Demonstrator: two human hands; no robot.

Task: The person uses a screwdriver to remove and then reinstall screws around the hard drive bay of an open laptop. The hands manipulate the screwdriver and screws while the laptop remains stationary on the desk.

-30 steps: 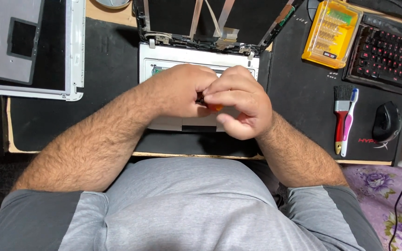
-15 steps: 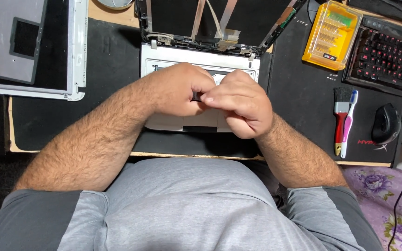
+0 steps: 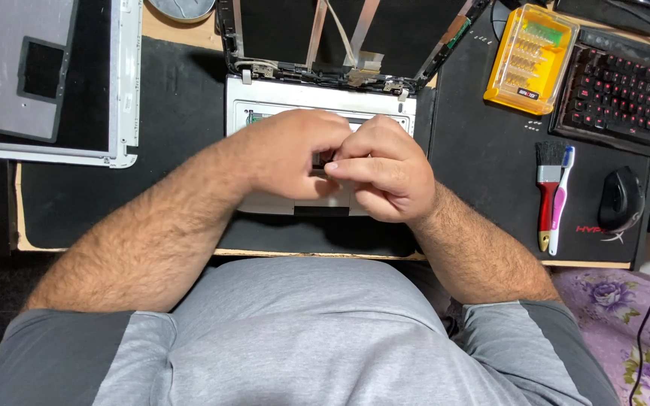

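Head view: both hands meet over the white, opened laptop base (image 3: 317, 101) that lies on the black desk mat (image 3: 182, 113) of the table. The left hand (image 3: 291, 154) is curled, fingers pressed together around a small dark part (image 3: 320, 159) that barely shows between the 2 hands. The right hand (image 3: 385, 177) is curled too, thumb and forefinger pinching at that same part; what exactly it is cannot be told, since the fingers cover most of it.

Risks, as a judgement: the part sits above the open base, so a slip could drop it into the chassis or off the front table edge onto the lap. Twisting with both hands at once could bend or snap something so small. The bare hinge frame and loose flat cables (image 3: 344, 45) of the stripped black lid lie just behind the knuckles, and a jerk backward could snag them.

Well apart to the right lie a yellow plastic bit case (image 3: 532, 60), a red-handled brush (image 3: 547, 192) and a pink-and-white toothbrush (image 3: 562, 199). A grey screen panel (image 3: 39, 75) lies at far left.
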